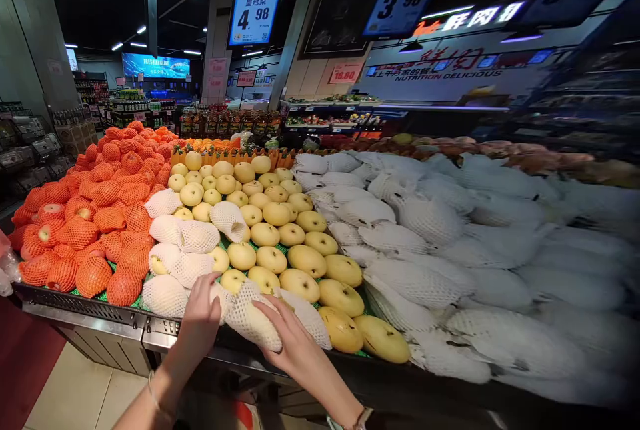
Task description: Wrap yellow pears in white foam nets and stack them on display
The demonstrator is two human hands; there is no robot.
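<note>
At the front edge of the display, a pale yellow pear in a white foam net (254, 318) is between my hands. My right hand (290, 335) wraps around its right side, thumb underneath. My left hand (201, 315) is closed at the net's left end; its fingertips are partly hidden. Bare yellow pears (271, 259) lie in rows just behind, on green matting. To the left of my left hand rest more pears in white nets (165, 295). Another white-netted pear (307, 319) sits partly behind my right hand.
Fruit in red foam nets (94, 275) is heaped at the left. White-netted fruit (425, 283) covers the right side, blurred toward the edge. A black crate rim (100, 309) and metal ledge run along the front. Price screens (257, 0) hang overhead.
</note>
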